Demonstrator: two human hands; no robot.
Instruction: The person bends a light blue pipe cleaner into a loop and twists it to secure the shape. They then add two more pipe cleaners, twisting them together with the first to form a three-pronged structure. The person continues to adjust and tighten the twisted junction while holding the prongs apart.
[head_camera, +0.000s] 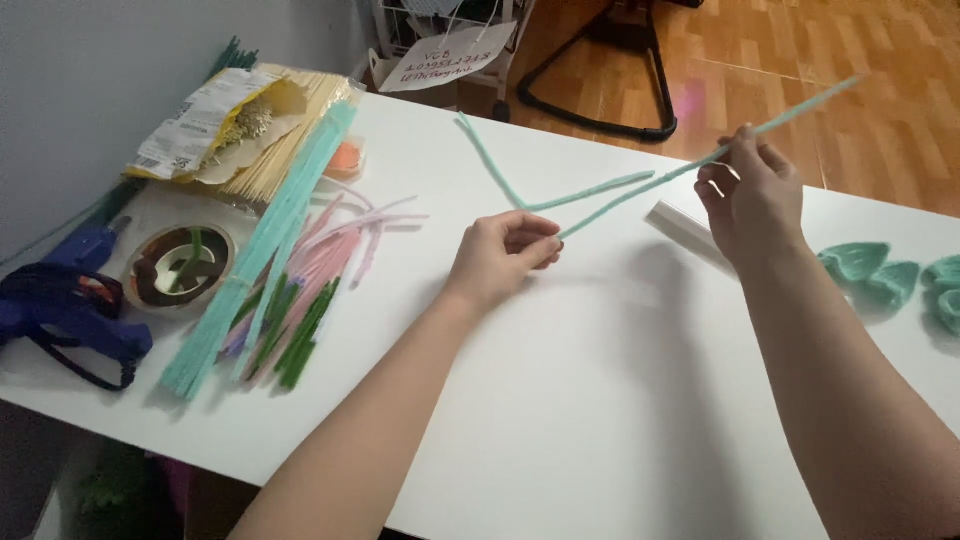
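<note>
My left hand (500, 255) pinches the near end of a long mint-green pipe cleaner (640, 188) above the white table (560, 400). My right hand (748, 190) grips the same stem farther along, and its far end sticks up to the right past the table edge. A second mint pipe cleaner (545, 195), bent into a V, lies just behind my left hand. A white stick-like piece (685, 230) lies on the table under my right hand.
A bundle of mint pipe cleaners (262, 250) lies at left with pink (340, 245) and green (300, 335) ones. Farther left are a blue glue gun (70, 300), a tape roll (180, 265) and a pack of bamboo sticks (270, 150). Teal folded shapes (870, 272) sit at right.
</note>
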